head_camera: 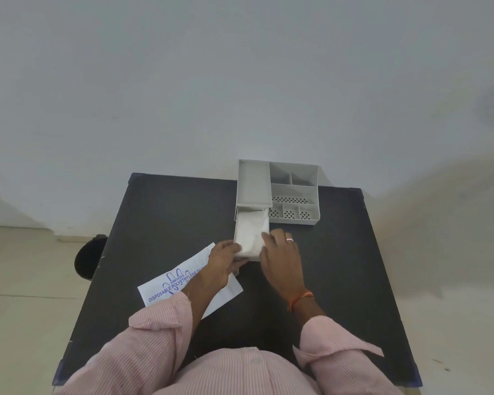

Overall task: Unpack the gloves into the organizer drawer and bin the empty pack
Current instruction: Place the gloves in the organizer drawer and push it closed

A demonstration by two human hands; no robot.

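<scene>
A grey organizer stands at the far middle of the black table. Its drawer is pulled out toward me and holds a whitish stack of gloves. My left hand grips the near left end of the stack and drawer front. On the stack's near right side rests my right hand, its fingers pressing the gloves. The flat white glove pack, printed in blue, lies on the table under my left forearm.
A dark round bin sits on the floor just past the table's left edge. The organizer's open compartments are to the right of the drawer. A pale wall rises behind the table.
</scene>
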